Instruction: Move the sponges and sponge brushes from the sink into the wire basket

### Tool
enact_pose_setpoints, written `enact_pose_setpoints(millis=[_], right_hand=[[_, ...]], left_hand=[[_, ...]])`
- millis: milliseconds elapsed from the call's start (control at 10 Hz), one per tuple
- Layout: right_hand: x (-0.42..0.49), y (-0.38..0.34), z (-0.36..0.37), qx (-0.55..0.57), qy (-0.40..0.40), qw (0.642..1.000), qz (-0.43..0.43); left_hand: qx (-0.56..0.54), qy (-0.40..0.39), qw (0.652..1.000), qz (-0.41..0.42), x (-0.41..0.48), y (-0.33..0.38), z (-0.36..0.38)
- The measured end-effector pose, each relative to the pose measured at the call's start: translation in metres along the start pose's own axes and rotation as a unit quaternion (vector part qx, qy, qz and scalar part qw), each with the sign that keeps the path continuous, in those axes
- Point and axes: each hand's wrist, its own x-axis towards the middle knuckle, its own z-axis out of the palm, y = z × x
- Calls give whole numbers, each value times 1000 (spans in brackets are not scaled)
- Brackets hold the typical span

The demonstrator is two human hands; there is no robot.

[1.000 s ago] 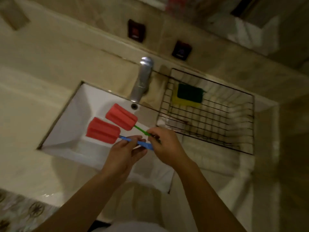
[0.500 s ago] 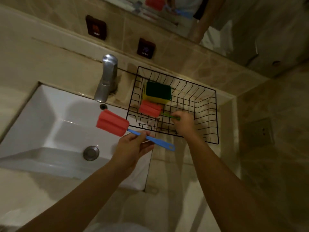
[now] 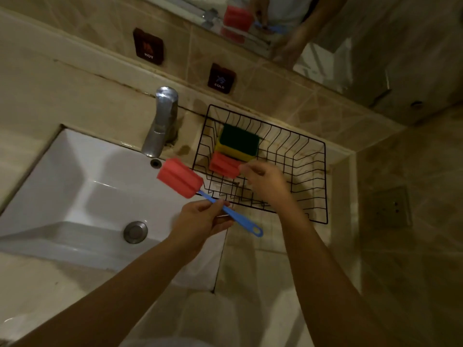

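My left hand (image 3: pixel 200 221) grips the blue handle of a red sponge brush (image 3: pixel 180 181), holding it above the right edge of the white sink (image 3: pixel 75 186), just left of the basket. The black wire basket (image 3: pixel 323 176) stands on the counter to the right of the tap. Inside it lie a green-and-yellow sponge (image 3: pixel 238 142) and the red head of a second sponge brush (image 3: pixel 223 167). My right hand (image 3: pixel 266 182) hovers over the basket with curled fingertips next to that red head. The second brush's handle is hidden under this hand.
A chrome tap (image 3: pixel 160 121) rises behind the sink, whose drain plug (image 3: pixel 135 231) sits in the basin. Hot (image 3: pixel 148 46) and cold (image 3: pixel 221 77) buttons are on the tiled wall. A mirror (image 3: pixel 275 23) runs above, and a wall closes the counter on the right.
Both brushes rose out of the sink. My right hand carried the green-handled one into the basket and laid its head by the sponge; my left hand moved the blue-handled one towards the basket.
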Motion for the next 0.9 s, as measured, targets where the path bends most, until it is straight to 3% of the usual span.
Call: enact_pose_setpoints(millis=[100, 300, 400, 500, 600, 700, 900], right_hand=[[-30, -18, -4, -36, -206, 978, -8], [-35, -32, -23, -37, -171, 984, -21], [-17, -31, -39, -53, -107, 992, -51], [7, -16, -37, -139, -73, 986, -61], [25, 10, -16, -264, -124, 955, -56], [37, 34, 3, -293, -165, 942, -17], [32, 42, 15, -208, -116, 971, 23]], left_hand=[[69, -52, 996, 27, 6, 1, 13], [173, -69, 982, 40, 11, 2, 26], [179, -45, 983, -1, 13, 2, 15], [132, -23, 989, -58, 16, 7, -6], [48, 7, 996, -78, 22, 16, -23], [21, 45, 996, -70, 32, 25, -32], [65, 44, 994, -74, 35, 35, -40]])
